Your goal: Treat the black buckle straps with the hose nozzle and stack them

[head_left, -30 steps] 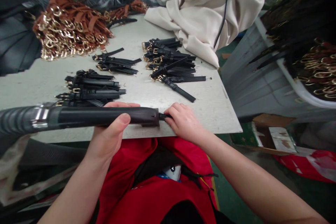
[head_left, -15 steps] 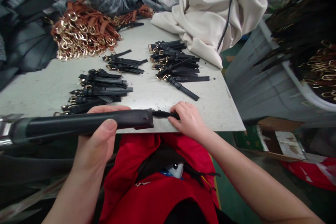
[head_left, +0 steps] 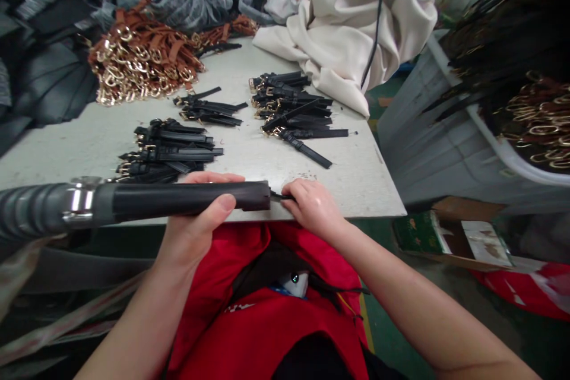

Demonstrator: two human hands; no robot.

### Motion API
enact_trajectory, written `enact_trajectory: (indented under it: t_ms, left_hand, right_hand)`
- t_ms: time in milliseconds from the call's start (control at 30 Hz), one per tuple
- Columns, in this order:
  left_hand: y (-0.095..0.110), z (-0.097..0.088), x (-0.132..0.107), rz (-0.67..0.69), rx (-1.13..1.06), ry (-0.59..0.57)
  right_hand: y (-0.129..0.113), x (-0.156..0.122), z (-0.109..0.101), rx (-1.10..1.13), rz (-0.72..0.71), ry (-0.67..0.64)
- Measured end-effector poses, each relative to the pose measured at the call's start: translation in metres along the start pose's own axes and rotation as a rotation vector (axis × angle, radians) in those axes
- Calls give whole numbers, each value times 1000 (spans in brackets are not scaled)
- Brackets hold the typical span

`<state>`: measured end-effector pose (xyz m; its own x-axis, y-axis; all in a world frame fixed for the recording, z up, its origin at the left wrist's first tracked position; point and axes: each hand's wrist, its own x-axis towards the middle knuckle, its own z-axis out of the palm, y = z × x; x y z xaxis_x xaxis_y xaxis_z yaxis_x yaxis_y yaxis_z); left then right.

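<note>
My left hand [head_left: 196, 225] is wrapped round a black hose nozzle [head_left: 169, 199], its thumb lying along the near side. A metal clamp [head_left: 82, 202] joins the nozzle to a grey ribbed hose [head_left: 31, 205] at the left. The nozzle's flat end points right, toward my right hand [head_left: 314, 205]. Between its closed fingers my right hand pinches a thin black strap [head_left: 280, 195], whose left end is right at the nozzle's mouth. Whether that end is inside the mouth I cannot tell. Behind the hands lie black buckled straps in a left pile [head_left: 171, 151] and a right pile [head_left: 296, 104].
A smaller group of black straps [head_left: 211, 108] lies between the piles. Brown straps with gold clasps [head_left: 138, 59] are heaped at the back left of the table [head_left: 249, 148]. Cream fabric [head_left: 347, 24] covers the back right. Beyond the right edge stands a grey bin [head_left: 414, 113]; a cardboard box [head_left: 463, 237] is below.
My left hand has brought the nozzle rightward, closer to my right hand, and more of the hose and clamp shows. Less of the strap is visible between them. The whole view has shifted slightly.
</note>
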<state>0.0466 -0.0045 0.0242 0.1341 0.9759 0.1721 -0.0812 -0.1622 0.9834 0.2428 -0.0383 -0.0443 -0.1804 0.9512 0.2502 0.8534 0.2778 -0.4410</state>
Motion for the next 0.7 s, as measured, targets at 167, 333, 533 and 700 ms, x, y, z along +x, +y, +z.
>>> enact_trajectory:
  t_ms: [167,333,533,700]
  left_hand:
    - [-1,2,2,-88,-59,-51]
    - [8,-20,3,-132,-126,106]
    - [1,-2,2,-108,-101,-27]
    - [1,1,9,-155,-81,-16]
  right_hand:
    - [0,0,0,-19,13,6]
    - [1,0,2,-7,-13,4]
    - [3,-1,1,-20,20,8]
    - [3,0,2,-10,1,-3]
